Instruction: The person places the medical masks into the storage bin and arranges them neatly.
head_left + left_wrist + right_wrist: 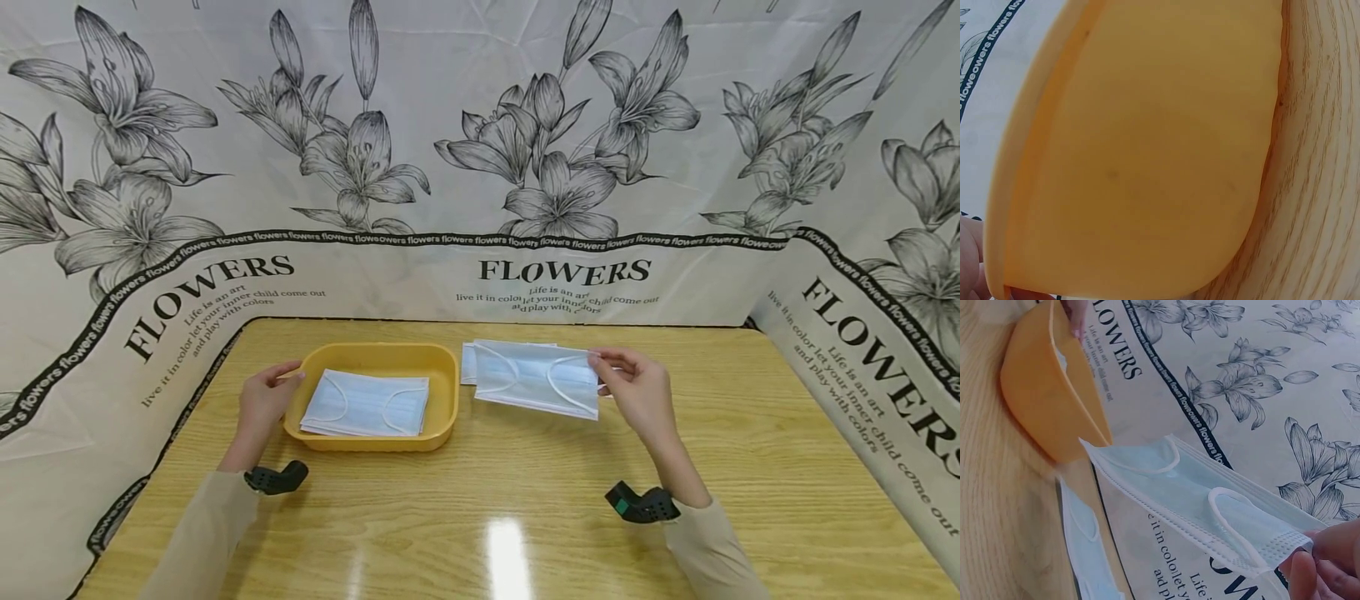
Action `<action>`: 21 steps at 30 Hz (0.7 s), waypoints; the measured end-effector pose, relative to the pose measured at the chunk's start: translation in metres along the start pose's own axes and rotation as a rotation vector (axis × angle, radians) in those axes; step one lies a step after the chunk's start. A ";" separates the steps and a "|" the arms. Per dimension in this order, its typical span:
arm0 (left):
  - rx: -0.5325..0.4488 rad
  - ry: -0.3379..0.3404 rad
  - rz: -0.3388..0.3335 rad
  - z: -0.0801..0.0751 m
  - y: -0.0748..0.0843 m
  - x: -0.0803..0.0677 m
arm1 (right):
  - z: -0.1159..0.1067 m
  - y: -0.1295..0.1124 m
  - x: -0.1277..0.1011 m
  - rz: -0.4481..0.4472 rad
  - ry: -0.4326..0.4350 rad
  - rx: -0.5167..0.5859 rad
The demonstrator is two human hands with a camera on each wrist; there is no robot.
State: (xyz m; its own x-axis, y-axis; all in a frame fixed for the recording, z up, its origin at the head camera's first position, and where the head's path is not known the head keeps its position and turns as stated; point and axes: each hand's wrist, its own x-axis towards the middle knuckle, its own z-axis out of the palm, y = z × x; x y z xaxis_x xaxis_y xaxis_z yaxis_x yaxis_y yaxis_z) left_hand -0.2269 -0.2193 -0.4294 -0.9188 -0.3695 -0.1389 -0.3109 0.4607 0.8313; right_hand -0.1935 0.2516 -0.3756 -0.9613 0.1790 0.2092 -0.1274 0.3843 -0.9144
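My right hand [637, 392] pinches the pale blue pleated face mask [536, 377] by its right end, long axis left-right; the yellow plastic tray [442, 367] lies left, apparently steadied by my left hand [266, 400].

Both forearms reached forward in beige sleeves, each with a dark camera mount strapped at the wrist. The left hand [266, 400] lay further left, its fingers curled toward the right and its thumb uppermost, gripping an edge just to its right; in the left wrist view only a sliver of fingertips [971, 262] showed at the lower left corner. The right hand [636, 390] was raised a little, wrist bent, thumb and fingers pinched together at its left side. In the right wrist view its fingertips [1329, 575] pressed against each other.
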 end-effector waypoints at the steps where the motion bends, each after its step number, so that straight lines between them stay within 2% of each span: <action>1: 0.000 0.000 0.000 0.000 0.000 0.000 | 0.000 -0.002 0.000 -0.001 0.003 0.008; 9: 0.000 0.010 -0.003 0.001 0.000 0.000 | 0.004 -0.010 0.000 -0.014 0.018 0.063; 21: 0.003 0.014 -0.009 0.001 -0.001 0.000 | 0.024 -0.015 -0.002 -0.014 0.019 0.133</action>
State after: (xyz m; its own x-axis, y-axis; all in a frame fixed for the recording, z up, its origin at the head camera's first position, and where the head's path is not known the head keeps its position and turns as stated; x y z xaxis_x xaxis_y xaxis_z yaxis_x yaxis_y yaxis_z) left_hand -0.2271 -0.2192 -0.4304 -0.9123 -0.3853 -0.1390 -0.3202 0.4593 0.8286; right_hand -0.1958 0.2241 -0.3705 -0.9546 0.1922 0.2277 -0.1732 0.2640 -0.9488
